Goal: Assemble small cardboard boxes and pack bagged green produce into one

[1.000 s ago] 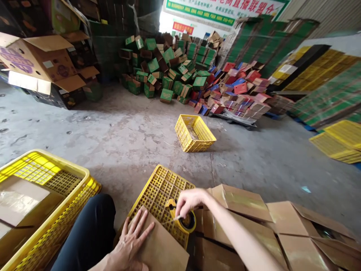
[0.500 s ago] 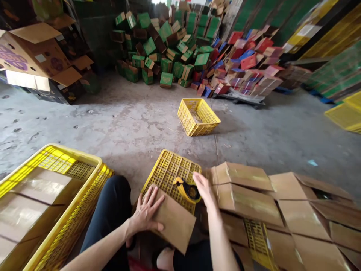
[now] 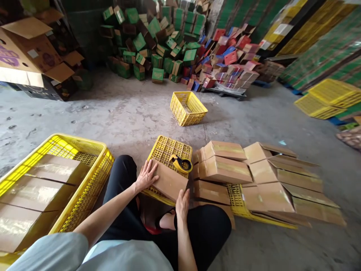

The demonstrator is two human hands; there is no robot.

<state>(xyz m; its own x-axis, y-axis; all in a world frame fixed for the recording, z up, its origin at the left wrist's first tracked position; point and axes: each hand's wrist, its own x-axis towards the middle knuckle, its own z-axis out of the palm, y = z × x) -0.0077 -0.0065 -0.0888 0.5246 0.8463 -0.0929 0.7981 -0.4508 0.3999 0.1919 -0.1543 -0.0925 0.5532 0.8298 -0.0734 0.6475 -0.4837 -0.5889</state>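
A closed brown cardboard box (image 3: 170,181) lies across an upturned yellow plastic crate (image 3: 175,146) between my knees. My left hand (image 3: 147,175) rests on the box's left end, fingers stretched over the top. At its near right corner, my right hand (image 3: 182,203) grips the edge between thumb and fingers; part of that grip is hidden. A yellow-and-black tape dispenser (image 3: 181,164) sits on the crate just behind the box, touched by neither hand.
To my left, a large yellow crate (image 3: 103,148) holds several taped boxes (image 3: 42,192). More boxes (image 3: 229,169), some with raised flaps, are stacked at my right on yellow crates. Another yellow crate (image 3: 188,109) stands ahead on the floor. Heaps of green cartons (image 3: 158,75) and red cartons (image 3: 231,56) lie beyond.
My right hand has come away from beside the tape dispenser, down to the box's near right corner. My left hand stays on the box's left end. The view has shifted.
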